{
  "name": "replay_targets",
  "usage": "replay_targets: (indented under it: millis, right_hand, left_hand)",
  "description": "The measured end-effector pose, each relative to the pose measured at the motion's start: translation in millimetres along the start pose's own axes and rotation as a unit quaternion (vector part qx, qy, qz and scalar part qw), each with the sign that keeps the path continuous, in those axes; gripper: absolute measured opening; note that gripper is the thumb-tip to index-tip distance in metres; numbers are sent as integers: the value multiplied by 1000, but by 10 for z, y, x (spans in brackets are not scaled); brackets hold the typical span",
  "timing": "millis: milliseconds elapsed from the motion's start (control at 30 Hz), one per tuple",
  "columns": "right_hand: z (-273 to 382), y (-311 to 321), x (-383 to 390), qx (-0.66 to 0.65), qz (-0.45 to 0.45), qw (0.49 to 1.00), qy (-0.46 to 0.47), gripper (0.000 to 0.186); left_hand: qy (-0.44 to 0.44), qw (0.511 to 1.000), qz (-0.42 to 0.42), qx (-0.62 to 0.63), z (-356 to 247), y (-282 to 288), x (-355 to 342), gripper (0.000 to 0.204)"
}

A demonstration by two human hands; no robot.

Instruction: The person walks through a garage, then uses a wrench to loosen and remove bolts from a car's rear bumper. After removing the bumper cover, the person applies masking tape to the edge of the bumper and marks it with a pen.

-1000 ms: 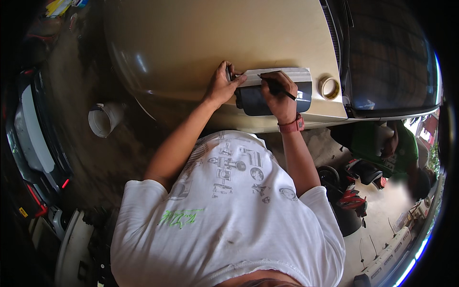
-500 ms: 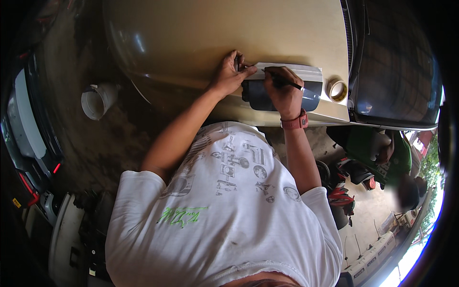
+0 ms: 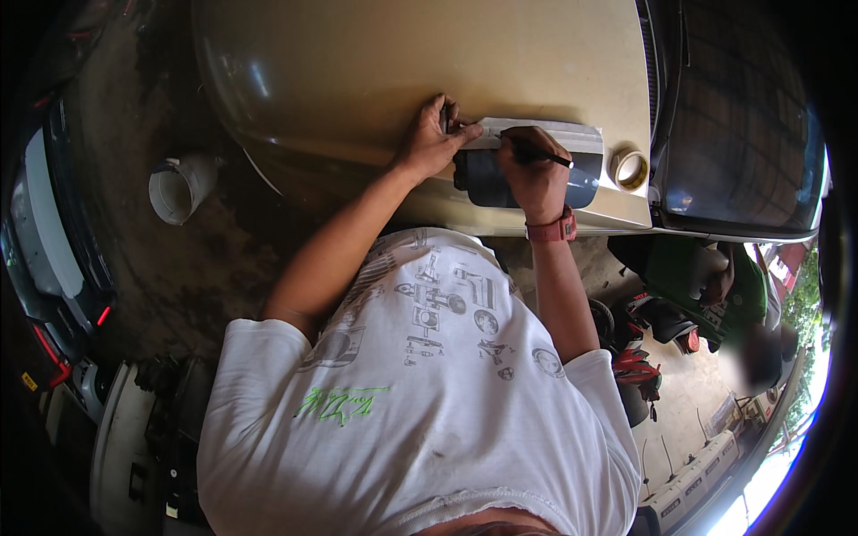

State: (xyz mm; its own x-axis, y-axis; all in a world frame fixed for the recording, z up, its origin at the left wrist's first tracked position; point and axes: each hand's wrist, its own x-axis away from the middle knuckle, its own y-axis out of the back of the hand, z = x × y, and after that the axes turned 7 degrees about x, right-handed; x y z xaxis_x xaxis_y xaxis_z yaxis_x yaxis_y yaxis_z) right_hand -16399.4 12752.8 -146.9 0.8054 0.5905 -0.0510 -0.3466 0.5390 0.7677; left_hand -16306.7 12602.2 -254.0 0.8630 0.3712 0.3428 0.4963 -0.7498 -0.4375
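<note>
My right hand (image 3: 536, 174) is closed round a black marker (image 3: 548, 156), its tip on the pale tape strips (image 3: 563, 134). The strips lie along the far edge of a dark, glossy, curved piece (image 3: 483, 179), which rests on a gold car hood (image 3: 402, 54). My left hand (image 3: 433, 138) is at the left end of the strips, its thumb touching them. Between its curled fingers sits a small dark thing (image 3: 444, 118), too small to name for sure. My right hand hides the middle of the dark piece.
A roll of tape (image 3: 629, 168) lies on the hood to the right, near the windshield (image 3: 742, 125). On the floor at left is a white bucket (image 3: 179, 192), with another car (image 3: 54, 223) beyond it. A person in a green shirt (image 3: 746, 286) is at the right, near a red motorcycle (image 3: 639, 357).
My right hand and the marker have shifted slightly to the right along the tape. Small dark marks now show on the strip near the tip. My left hand stays put.
</note>
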Motion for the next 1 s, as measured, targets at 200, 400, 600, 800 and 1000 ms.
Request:
replay_targets:
  millis: [200, 400, 600, 800, 1000]
  right_hand:
    - [-11, 16, -17, -9, 2, 1000, 3, 8]
    - [-26, 32, -32, -14, -2, 1000, -2, 8]
    - [-26, 30, -32, -5, -4, 1000, 5, 7]
    - [-29, 29, -29, -1, -12, 1000, -3, 6]
    - [-39, 31, -26, 8, -15, 1000, -6, 6]
  left_hand:
    - [18, 1000, 9, 2, -18, 17, 6, 41]
    - [-2, 999, -3, 44, -49, -36, 21, 44]
    - [-3, 1000, -2, 11, -31, -17, 12, 44]
    - [0, 1000, 1, 23, -20, -12, 13, 42]
    - [-11, 1000, 1, -1, -5, -3, 4, 42]
